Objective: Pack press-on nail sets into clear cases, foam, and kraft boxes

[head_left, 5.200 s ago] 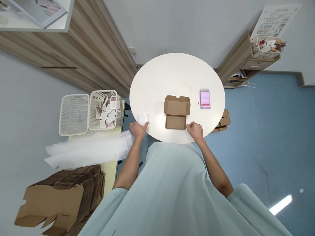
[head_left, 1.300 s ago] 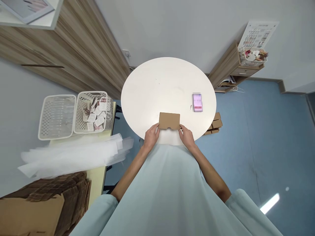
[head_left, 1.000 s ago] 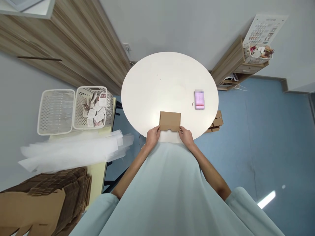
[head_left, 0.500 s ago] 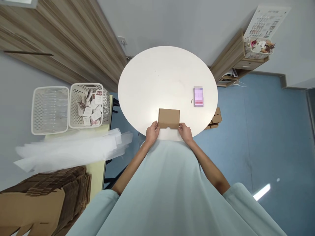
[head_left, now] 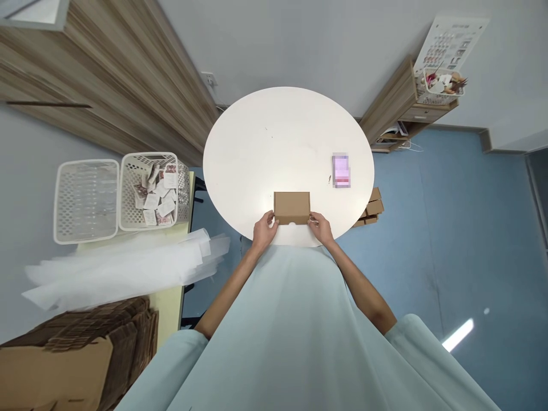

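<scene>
A small brown cardboard box, with its lid down, rests near the front edge of the white oval table. My left hand grips its front left corner, fingers bent and thumb near the front face. At the front right corner, my right hand holds the box in the same way. The undersides of the fingers are hidden. A phone-like object, blurred into pixels, lies on the table to the right, apart from both hands.
On the left side table are a basket of small packets, a second white basket, white sheets and stacked flat cardboard. Cardboard boxes sit low beyond the table's right edge. A wooden cabinet stands back right.
The view has shifted slightly. Both hands stay at the box's front corners, and the box now looks squarer to the table edge, with its lid lying flatter.
</scene>
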A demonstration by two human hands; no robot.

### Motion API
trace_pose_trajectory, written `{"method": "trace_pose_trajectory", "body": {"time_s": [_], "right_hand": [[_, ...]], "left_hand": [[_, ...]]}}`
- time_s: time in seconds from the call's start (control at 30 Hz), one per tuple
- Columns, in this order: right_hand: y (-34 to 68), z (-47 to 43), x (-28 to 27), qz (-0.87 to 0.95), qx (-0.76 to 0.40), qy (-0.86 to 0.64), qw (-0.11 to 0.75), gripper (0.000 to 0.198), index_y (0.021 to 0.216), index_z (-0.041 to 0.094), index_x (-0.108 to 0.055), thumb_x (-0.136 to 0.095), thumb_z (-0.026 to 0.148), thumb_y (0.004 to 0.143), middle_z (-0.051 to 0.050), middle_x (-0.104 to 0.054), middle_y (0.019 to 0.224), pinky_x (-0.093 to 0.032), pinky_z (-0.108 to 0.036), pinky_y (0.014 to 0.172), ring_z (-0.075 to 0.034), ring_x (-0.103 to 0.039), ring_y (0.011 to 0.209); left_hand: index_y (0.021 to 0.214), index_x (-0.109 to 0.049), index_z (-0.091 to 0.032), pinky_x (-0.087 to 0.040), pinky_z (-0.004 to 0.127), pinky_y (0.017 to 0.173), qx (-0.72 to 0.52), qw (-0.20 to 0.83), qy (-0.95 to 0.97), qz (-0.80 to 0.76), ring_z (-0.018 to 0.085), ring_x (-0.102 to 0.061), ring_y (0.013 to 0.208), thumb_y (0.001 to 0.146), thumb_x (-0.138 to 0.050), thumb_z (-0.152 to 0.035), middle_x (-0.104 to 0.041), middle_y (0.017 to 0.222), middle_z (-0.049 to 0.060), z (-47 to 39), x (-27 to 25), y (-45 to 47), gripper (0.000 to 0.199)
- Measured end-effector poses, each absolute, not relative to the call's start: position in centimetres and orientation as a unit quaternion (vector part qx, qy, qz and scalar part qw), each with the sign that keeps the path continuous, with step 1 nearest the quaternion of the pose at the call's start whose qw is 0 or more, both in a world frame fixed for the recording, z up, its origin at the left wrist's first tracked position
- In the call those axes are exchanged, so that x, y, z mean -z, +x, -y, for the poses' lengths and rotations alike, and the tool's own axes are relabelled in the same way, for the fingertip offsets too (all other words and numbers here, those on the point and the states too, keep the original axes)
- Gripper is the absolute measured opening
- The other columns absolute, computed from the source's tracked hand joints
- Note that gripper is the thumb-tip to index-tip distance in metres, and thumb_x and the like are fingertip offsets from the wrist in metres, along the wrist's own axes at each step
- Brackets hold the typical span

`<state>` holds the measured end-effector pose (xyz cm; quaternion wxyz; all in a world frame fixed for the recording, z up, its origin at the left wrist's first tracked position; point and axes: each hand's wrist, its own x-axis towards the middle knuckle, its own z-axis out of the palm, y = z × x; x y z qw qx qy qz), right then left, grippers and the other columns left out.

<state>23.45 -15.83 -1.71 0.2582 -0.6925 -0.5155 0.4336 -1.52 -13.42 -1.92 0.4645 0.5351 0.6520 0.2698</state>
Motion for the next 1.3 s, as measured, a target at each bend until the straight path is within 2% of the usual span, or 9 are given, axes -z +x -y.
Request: {"method": "trace_pose_trajectory", "body": {"time_s": [0.1,0.27,0.4,0.47,0.6,0.67,0.83,1.07,1.3], "right_hand": [[23.5,15.7,-0.1,0.488,-0.454,-0.679,0.306,0.038,0.129,0.022,-0.074,-0.059,0.037,0.098,-0.009,-0.069,0.146,-0.056,-0.042,0.114,-0.025,-0.064,0.137],[24.0,15.7,-4.0,0.449,-0.468,-0.695,0.312,0.039,0.112,0.022,-0.081,-0.066,0.054,0.096,-0.008,-0.081,0.121,-0.058,-0.044,0.108,-0.029,-0.075,0.116],[24.5,15.5,-4.5,0.442,-0.478,-0.708,0.272,0.040,0.099,0.022,-0.081,-0.066,0.060,0.095,-0.008,-0.083,0.105,-0.060,-0.044,0.100,-0.029,-0.077,0.105],[24.7,15.4,-3.9,0.437,-0.491,-0.704,0.270,0.039,0.104,0.022,-0.080,-0.068,0.058,0.094,-0.009,-0.083,0.108,-0.059,-0.043,0.100,-0.028,-0.077,0.104],[25.0,15.5,-2.8,0.446,-0.504,-0.677,0.297,0.050,0.129,0.022,-0.073,-0.071,0.057,0.092,-0.012,-0.074,0.134,-0.059,-0.042,0.101,-0.025,-0.074,0.110],[25.1,15.5,-2.6,0.457,-0.512,-0.660,0.305,0.053,0.135,0.025,-0.070,-0.071,0.057,0.092,-0.011,-0.069,0.143,-0.059,-0.042,0.102,-0.023,-0.073,0.112],[25.5,15.4,-2.1,0.485,-0.520,-0.635,0.303,0.050,0.136,0.030,-0.071,-0.070,0.056,0.094,-0.009,-0.065,0.148,-0.060,-0.041,0.100,-0.023,-0.070,0.115],[25.5,15.6,-0.6,0.490,-0.507,-0.639,0.308,0.051,0.136,0.028,-0.070,-0.068,0.057,0.094,-0.009,-0.066,0.143,-0.059,-0.037,0.094,-0.021,-0.070,0.109],[25.0,15.6,-0.5,0.447,-0.519,-0.653,0.323,0.053,0.130,0.025,-0.072,-0.069,0.060,0.091,-0.010,-0.069,0.141,-0.060,-0.038,0.093,-0.023,-0.073,0.108]], "left_hand": [[0.121,-0.071,-0.020,-0.057,0.045,0.109,-0.295,0.462,0.525,-0.651,0.026,-0.074,0.118,0.099,-0.064,-0.040,-0.078,0.125,0.012,13.6,-0.2,-1.4,0.031],[0.108,-0.074,-0.019,-0.059,0.041,0.100,-0.330,0.427,0.515,-0.665,0.026,-0.073,0.109,0.101,-0.059,-0.057,-0.077,0.114,0.012,14.0,-3.8,-1.6,0.042],[0.104,-0.076,-0.019,-0.058,0.040,0.098,-0.314,0.456,0.478,-0.682,0.026,-0.073,0.106,0.098,-0.064,-0.059,-0.077,0.110,0.011,14.0,-3.9,-1.7,0.041],[0.108,-0.076,-0.020,-0.057,0.040,0.098,-0.308,0.474,0.468,-0.679,0.025,-0.073,0.104,0.097,-0.066,-0.057,-0.077,0.109,0.010,14.0,-3.3,-1.9,0.040],[0.127,-0.073,-0.022,-0.057,0.038,0.097,-0.304,0.484,0.491,-0.657,0.023,-0.071,0.102,0.098,-0.063,-0.058,-0.075,0.105,0.008,14.1,-2.4,-2.3,0.047],[0.130,-0.073,-0.023,-0.057,0.036,0.096,-0.308,0.481,0.506,-0.646,0.022,-0.070,0.102,0.100,-0.060,-0.058,-0.073,0.108,0.008,14.0,-2.1,-2.5,0.048],[0.126,-0.075,-0.024,-0.057,0.035,0.091,-0.313,0.479,0.521,-0.633,0.021,-0.068,0.098,0.098,-0.062,-0.058,-0.071,0.104,0.007,13.5,-0.9,-2.6,0.046],[0.121,-0.072,-0.024,-0.057,0.033,0.084,-0.318,0.509,0.516,-0.611,0.020,-0.067,0.093,0.091,-0.069,-0.056,-0.069,0.097,0.005,13.2,0.0,-2.8,0.044],[0.119,-0.071,-0.023,-0.059,0.035,0.087,-0.313,0.518,0.497,-0.622,0.022,-0.070,0.100,0.089,-0.071,-0.057,-0.071,0.108,0.007,13.0,-0.2,-2.8,0.045]]}}
